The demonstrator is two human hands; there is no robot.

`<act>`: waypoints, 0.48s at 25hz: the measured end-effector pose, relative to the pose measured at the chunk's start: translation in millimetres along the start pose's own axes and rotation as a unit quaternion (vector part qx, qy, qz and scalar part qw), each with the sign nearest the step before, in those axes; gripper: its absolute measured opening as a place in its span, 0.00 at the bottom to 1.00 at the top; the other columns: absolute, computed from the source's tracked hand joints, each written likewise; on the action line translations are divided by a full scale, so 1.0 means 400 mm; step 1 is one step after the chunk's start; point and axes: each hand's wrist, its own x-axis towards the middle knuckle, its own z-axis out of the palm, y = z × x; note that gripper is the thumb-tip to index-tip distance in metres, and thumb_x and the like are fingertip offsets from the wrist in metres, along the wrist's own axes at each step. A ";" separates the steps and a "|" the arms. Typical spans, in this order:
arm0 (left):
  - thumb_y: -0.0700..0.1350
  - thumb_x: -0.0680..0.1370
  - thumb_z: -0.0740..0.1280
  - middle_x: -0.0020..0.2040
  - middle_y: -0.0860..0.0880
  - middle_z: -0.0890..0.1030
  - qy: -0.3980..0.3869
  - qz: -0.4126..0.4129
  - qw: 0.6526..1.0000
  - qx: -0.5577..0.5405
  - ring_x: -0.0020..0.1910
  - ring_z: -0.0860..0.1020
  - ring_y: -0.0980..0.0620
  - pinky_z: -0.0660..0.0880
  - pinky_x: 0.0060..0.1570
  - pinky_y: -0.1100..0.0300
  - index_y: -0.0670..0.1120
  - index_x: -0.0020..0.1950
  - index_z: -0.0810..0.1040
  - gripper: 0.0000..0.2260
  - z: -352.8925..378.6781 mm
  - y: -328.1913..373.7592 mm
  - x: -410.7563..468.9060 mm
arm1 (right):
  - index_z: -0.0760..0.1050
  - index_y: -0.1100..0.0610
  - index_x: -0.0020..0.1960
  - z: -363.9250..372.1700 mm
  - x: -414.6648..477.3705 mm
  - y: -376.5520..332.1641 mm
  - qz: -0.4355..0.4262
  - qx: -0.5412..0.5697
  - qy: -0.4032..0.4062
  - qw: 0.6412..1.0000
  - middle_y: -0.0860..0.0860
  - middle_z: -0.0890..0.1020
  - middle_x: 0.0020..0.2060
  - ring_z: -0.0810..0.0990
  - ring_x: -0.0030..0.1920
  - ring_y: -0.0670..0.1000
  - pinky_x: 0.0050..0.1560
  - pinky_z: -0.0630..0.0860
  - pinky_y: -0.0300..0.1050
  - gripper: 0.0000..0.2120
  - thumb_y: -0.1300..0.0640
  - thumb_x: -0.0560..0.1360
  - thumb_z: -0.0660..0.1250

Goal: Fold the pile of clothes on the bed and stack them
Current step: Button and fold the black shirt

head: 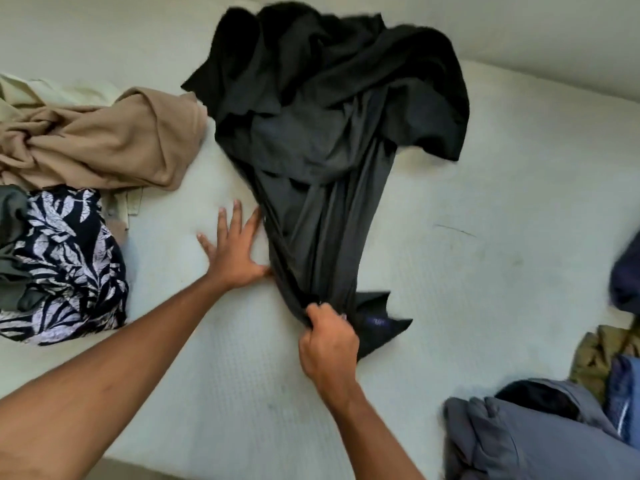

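Two hands work on one black garment (329, 133) that lies crumpled on the bed (485, 237). The right hand (329, 344) grips the garment's near end, fingers curled round a bunch of cloth, with a pointed corner of fabric sticking out just to its right. From that grip the cloth runs away from the hand in long folds and widens into a loose heap at the far side of the bed.

The left hand (235, 251) lies flat on the mattress, palm down and fingers spread wide, holding nothing. Its thumb and forefinger touch the garment's left edge, a little beyond the right hand and to its left.

Left of the left hand lies a leaf-print cloth (69, 258), dark with pale leaves, and beyond that a tan cloth (104, 140) in a twisted heap, both unfolded. A cream piece (69, 88) shows behind the tan one, and something dull green (14, 216) sits at the frame's left edge.

Right of the right hand, well apart from it, a grey garment (536, 445) sits bunched at the near corner. Past it are an olive cloth (595, 358) and a blue one (623, 393); a navy shape (627, 278) at the right edge is blurred, possibly another garment.
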 end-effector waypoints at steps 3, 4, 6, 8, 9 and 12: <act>0.45 0.73 0.63 0.64 0.39 0.78 0.170 0.013 0.958 -0.233 0.61 0.75 0.43 0.70 0.59 0.52 0.42 0.63 0.76 0.19 0.017 -0.030 -0.092 | 0.78 0.54 0.54 -0.022 -0.177 -0.002 0.008 -0.043 -0.309 0.950 0.54 0.82 0.53 0.81 0.55 0.61 0.54 0.77 0.51 0.12 0.59 0.73 0.60; 0.40 0.73 0.62 0.52 0.41 0.81 0.191 -0.035 0.932 -0.307 0.50 0.78 0.44 0.71 0.50 0.56 0.43 0.54 0.78 0.11 0.017 -0.023 -0.133 | 0.80 0.54 0.56 -0.041 -0.211 -0.002 0.000 -0.049 -0.400 0.915 0.55 0.82 0.55 0.80 0.57 0.61 0.57 0.76 0.50 0.13 0.58 0.74 0.61; 0.34 0.74 0.61 0.39 0.49 0.77 0.184 -0.138 0.869 -0.438 0.38 0.74 0.51 0.69 0.42 0.57 0.47 0.41 0.72 0.08 0.007 -0.011 -0.180 | 0.82 0.53 0.57 -0.080 -0.210 0.002 -0.045 -0.085 -0.514 0.852 0.56 0.83 0.55 0.80 0.58 0.61 0.59 0.77 0.51 0.14 0.55 0.73 0.65; 0.33 0.75 0.60 0.39 0.51 0.74 0.156 -0.185 0.781 -0.576 0.38 0.72 0.53 0.70 0.41 0.56 0.48 0.39 0.69 0.11 -0.009 -0.007 -0.184 | 0.82 0.48 0.57 -0.112 -0.125 0.004 -0.077 -0.112 -0.531 0.836 0.53 0.84 0.54 0.82 0.58 0.58 0.61 0.78 0.52 0.15 0.46 0.74 0.68; 0.35 0.76 0.60 0.42 0.50 0.77 0.140 -0.198 0.743 -0.624 0.40 0.74 0.52 0.72 0.43 0.55 0.49 0.42 0.71 0.09 -0.027 0.002 -0.180 | 0.82 0.47 0.57 -0.126 -0.060 -0.001 -0.075 -0.106 -0.481 0.867 0.50 0.85 0.53 0.82 0.57 0.56 0.59 0.79 0.51 0.16 0.42 0.73 0.69; 0.45 0.81 0.62 0.51 0.50 0.83 0.103 -0.227 0.691 -0.679 0.48 0.81 0.49 0.77 0.49 0.53 0.51 0.50 0.78 0.05 -0.070 0.012 -0.136 | 0.79 0.46 0.57 -0.173 0.147 -0.048 -0.093 -0.020 -0.200 0.975 0.46 0.83 0.49 0.82 0.54 0.53 0.54 0.78 0.48 0.16 0.41 0.72 0.73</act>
